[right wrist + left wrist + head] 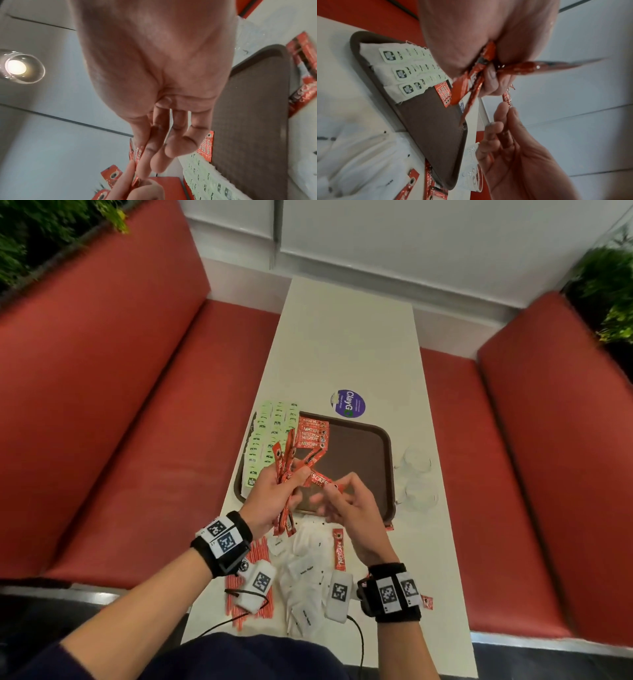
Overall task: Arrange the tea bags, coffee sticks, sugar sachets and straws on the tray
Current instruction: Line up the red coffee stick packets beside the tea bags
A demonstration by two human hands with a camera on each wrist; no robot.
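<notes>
The left hand (274, 491) grips a fanned bundle of coffee sticks (286, 470) above the tray (359, 460) (tea bags (270, 436) line its left side). The right hand (349, 505) pinches one stick (323, 479) between thumb and forefinger, other fingers loosely spread.

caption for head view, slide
Left hand grips red coffee sticks; right hand pinches one above brown plastic tray.

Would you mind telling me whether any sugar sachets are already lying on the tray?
No: the tray holds only tea bags and coffee sticks; the sugar sachets lie on the table.
</notes>
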